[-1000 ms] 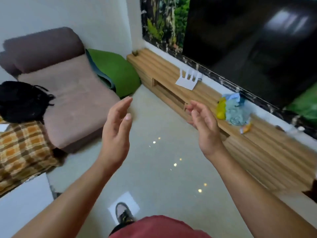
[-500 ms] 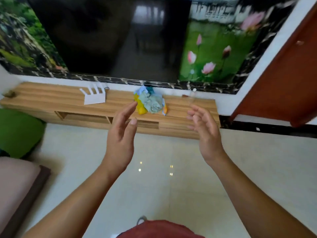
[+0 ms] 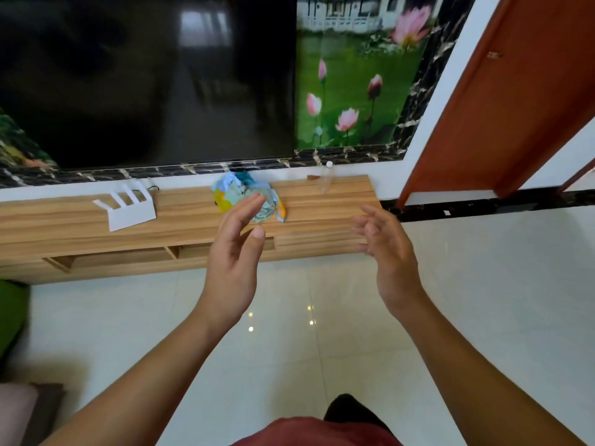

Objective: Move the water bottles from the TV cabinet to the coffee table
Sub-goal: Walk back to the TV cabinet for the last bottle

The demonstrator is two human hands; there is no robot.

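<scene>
A clear water bottle with a white cap stands upright near the right end of the long wooden TV cabinet, close to the wall. My left hand and my right hand are raised in front of me over the floor, palms facing each other, fingers relaxed and holding nothing. The bottle is beyond my right hand and a little to its left. No coffee table is in view.
A crumpled blue, green and yellow cloth bundle lies mid-cabinet behind my left fingertips. A white router sits to its left. A large dark TV hangs above. An orange-brown door stands at the right, a green cushion at the left.
The view has swung right from the sofa corner to face the TV cabinet and has come closer. Both hands stay raised and empty.
</scene>
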